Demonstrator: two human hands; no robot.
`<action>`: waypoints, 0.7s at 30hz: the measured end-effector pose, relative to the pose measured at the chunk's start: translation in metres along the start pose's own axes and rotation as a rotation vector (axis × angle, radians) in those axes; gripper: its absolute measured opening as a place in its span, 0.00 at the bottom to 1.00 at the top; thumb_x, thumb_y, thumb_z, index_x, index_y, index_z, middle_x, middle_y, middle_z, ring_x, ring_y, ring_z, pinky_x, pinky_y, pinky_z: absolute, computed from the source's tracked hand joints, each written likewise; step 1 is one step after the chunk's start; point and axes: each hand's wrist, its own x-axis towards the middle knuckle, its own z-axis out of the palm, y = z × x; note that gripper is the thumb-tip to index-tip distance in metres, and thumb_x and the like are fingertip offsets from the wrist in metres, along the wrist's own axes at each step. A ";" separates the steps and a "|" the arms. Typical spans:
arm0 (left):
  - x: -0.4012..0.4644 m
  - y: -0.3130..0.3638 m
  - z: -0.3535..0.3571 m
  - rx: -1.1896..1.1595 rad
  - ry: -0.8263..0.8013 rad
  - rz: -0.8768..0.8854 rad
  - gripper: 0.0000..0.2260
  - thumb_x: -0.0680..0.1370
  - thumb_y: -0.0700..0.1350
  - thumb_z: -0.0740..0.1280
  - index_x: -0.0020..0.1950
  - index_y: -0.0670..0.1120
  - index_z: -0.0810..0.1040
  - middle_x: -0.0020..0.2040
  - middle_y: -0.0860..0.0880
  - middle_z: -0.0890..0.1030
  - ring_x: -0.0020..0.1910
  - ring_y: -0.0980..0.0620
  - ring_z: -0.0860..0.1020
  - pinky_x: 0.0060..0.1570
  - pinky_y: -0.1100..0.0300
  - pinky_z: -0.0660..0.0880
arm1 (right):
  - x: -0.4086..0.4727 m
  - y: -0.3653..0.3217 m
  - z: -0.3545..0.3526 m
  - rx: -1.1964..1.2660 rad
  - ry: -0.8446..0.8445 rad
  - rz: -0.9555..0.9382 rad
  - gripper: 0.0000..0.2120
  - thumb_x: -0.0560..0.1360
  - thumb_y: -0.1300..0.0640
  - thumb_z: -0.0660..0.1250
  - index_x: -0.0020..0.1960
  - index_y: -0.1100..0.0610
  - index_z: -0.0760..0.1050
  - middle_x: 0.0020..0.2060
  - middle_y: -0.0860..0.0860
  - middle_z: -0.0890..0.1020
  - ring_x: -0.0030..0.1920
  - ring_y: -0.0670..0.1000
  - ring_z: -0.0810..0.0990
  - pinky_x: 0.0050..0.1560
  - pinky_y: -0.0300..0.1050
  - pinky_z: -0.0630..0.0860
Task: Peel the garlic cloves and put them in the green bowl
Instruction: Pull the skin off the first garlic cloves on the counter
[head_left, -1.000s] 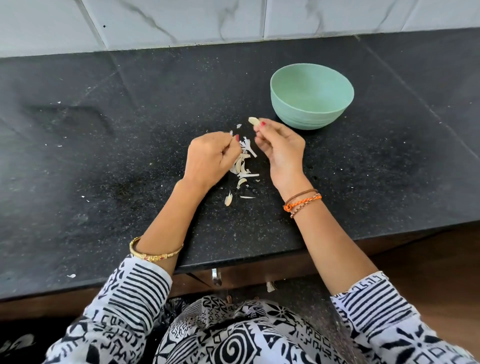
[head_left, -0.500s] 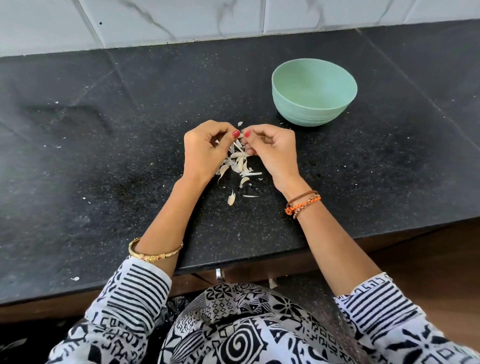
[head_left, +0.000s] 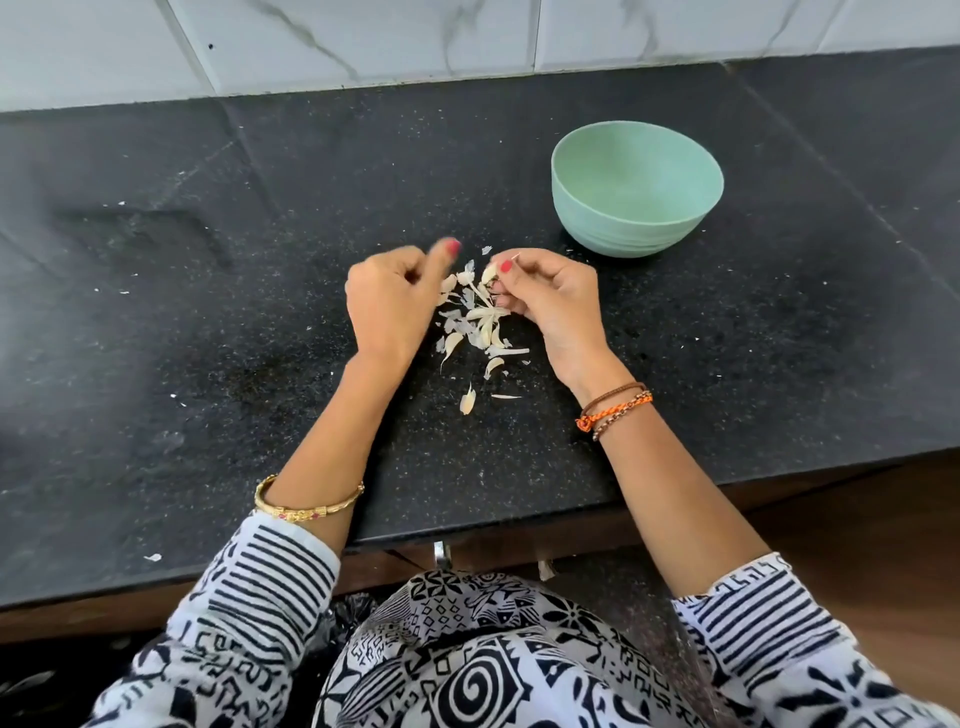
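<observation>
Black speckled stone counter (head_left: 208, 364), seen from above: the right hand (head_left: 550, 301) pinches a small pale garlic clove (head_left: 488, 274) at its fingertips, above a scatter of papery skins (head_left: 478, 327). The left hand (head_left: 395, 296) is loosely curled, seemingly empty, thumb raised. The green bowl (head_left: 636, 228) sits near, right. Cloves look light, firm, probably slippery once bare; pinch them by the sides.

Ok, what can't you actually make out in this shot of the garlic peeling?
- Head view: whether the green bowl holds any cloves; its near wall hides the bottom.
- Head view: the garlic clove in the right hand; curled fingers cover most of it, so how far it is peeled is unclear.
- Head view: the left hand is motion-blurred at the thumb; whether it pinches a skin is unclear.
- Head view: the pile of skins; any whole cloves in it are too small to tell.
</observation>
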 end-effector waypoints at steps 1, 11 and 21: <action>-0.002 0.000 0.000 -0.021 -0.059 0.023 0.16 0.73 0.49 0.69 0.27 0.49 0.70 0.24 0.56 0.69 0.24 0.59 0.64 0.29 0.66 0.64 | 0.000 0.000 0.000 0.038 0.027 0.004 0.06 0.74 0.67 0.65 0.42 0.59 0.79 0.33 0.51 0.80 0.32 0.42 0.77 0.37 0.35 0.76; -0.010 0.008 0.005 -0.280 -0.307 0.037 0.04 0.70 0.43 0.69 0.43 0.49 0.82 0.37 0.59 0.81 0.38 0.55 0.77 0.42 0.61 0.75 | 0.000 0.000 0.001 0.069 0.114 -0.022 0.04 0.74 0.68 0.65 0.47 0.64 0.78 0.34 0.51 0.80 0.31 0.41 0.79 0.34 0.32 0.76; -0.012 0.012 0.006 -0.277 -0.233 -0.027 0.03 0.70 0.37 0.68 0.39 0.43 0.82 0.31 0.54 0.78 0.28 0.62 0.71 0.31 0.69 0.68 | 0.002 0.004 0.002 -0.139 0.116 -0.130 0.04 0.73 0.69 0.66 0.45 0.64 0.80 0.35 0.49 0.80 0.31 0.40 0.78 0.34 0.32 0.75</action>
